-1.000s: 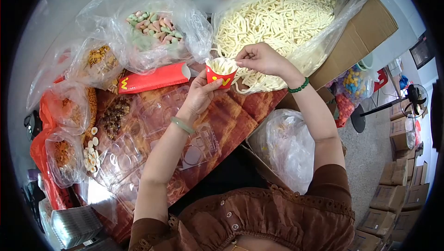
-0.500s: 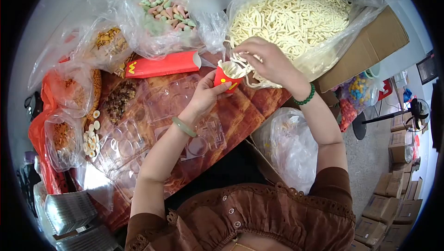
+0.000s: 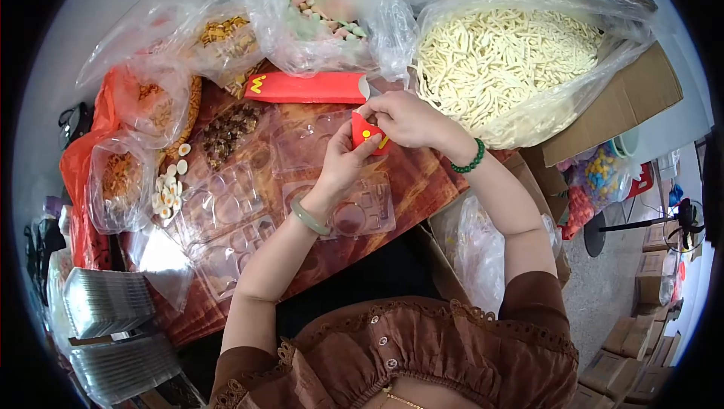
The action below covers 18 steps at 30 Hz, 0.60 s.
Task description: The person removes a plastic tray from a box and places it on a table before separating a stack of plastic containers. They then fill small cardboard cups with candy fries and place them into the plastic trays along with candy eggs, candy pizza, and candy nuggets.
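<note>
My left hand [image 3: 345,159] is closed round a small red fries box [image 3: 363,131] with yellow marks, held up over the table. At the mouth of that box, my right hand [image 3: 407,119] has its fingers bent and drawn together; what they pinch, if anything, is hidden. The back of the right hand covers most of the box's opening. Just beyond it lies a large clear bag [image 3: 520,134] full of cream-coloured fry-shaped strips [image 3: 513,58]. A stack of flat red fries boxes [image 3: 309,88] lies behind the left hand.
Clear plastic trays [image 3: 351,209] lie on the reddish marbled table [image 3: 411,209]. Leftward are small egg-shaped pieces [image 3: 167,194], dark brown pieces [image 3: 230,131] and bags of orange bits [image 3: 119,175]. A bag of pastel pieces [image 3: 339,24] stands behind. Stacked clear trays [image 3: 109,300] stand lower left.
My right hand has come down from the strips' bag onto the box's mouth, and strips that stuck out there no longer show. The whole view has shifted slightly; my left hand keeps its hold.
</note>
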Available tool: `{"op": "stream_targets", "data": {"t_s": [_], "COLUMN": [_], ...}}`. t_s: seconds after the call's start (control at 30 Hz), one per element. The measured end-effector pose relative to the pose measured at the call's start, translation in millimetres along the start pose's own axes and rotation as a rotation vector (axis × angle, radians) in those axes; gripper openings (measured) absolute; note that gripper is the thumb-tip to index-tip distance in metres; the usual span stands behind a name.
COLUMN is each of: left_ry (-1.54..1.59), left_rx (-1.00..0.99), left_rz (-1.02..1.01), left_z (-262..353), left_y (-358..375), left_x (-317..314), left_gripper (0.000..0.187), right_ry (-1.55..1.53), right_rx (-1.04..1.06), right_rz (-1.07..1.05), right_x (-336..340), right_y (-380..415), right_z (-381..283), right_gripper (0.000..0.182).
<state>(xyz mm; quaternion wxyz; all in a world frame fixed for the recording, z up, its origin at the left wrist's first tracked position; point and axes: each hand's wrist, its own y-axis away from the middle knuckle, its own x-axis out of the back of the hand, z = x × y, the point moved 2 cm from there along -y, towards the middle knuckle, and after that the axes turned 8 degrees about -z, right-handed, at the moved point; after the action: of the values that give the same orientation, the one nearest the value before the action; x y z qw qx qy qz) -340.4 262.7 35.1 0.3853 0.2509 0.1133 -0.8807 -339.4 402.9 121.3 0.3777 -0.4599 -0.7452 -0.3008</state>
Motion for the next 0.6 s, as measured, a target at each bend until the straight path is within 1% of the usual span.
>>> {"op": "stream_targets", "data": {"t_s": [0.03,0.1,0.13,0.2,0.23,0.27,0.33,0.37,0.4,0.47,0.5,0.53,0.6], "left_ry": [0.0,0.084,0.083,0.113,0.081,0.085,-0.026,-0.026,-0.045,-0.063,-0.032,-0.002,0.016], "left_rx": [-0.005,-0.037,-0.042,-0.171,-0.227,-0.236,-0.266,-0.266,-0.262,-0.256,-0.259,-0.264,-0.233], "left_rz": [0.006,0.041,0.048,0.092,0.088,0.101,0.11,0.114,0.122,0.136,0.157,0.179,0.208], "left_z": [1,6,10,20,22,23,30,29,28,26,26,27,32], "left_y": [4,14,17,24,27,30,40,42,44,49,51,53,58], "left_x": [1,3,5,12,18,21,18,19,20,21,21,22,30], "left_gripper": [0.037,0.039,0.039,0.04,0.042,0.042,0.042,0.042,0.042,0.042,0.04,0.038,0.036], "right_ry": [0.001,-0.202,-0.149,0.106,0.126,0.125,-0.244,-0.154,-0.155,0.062,0.138,0.136,0.229], "right_rx": [0.007,0.023,0.198,0.378,0.32,0.332,-0.078,-0.014,-0.013,0.244,0.28,0.284,0.404], "right_rz": [-0.004,-0.269,-0.086,0.424,0.595,0.583,0.274,0.324,0.32,0.494,0.442,0.437,0.375], "right_x": [4,5,4,11,11,11,4,2,-4,-15,-20,-23,-31], "right_y": [-5,-13,-14,-5,1,3,4,5,3,-1,-4,-7,-14], "right_z": [-4,-14,-15,-27,-28,-32,-31,-40,-42,-50,-53,-55,-59], "right_gripper": [0.022,0.024,0.023,0.02,0.018,0.018,0.019,0.015,0.015,0.014,0.014,0.014,0.013]}}
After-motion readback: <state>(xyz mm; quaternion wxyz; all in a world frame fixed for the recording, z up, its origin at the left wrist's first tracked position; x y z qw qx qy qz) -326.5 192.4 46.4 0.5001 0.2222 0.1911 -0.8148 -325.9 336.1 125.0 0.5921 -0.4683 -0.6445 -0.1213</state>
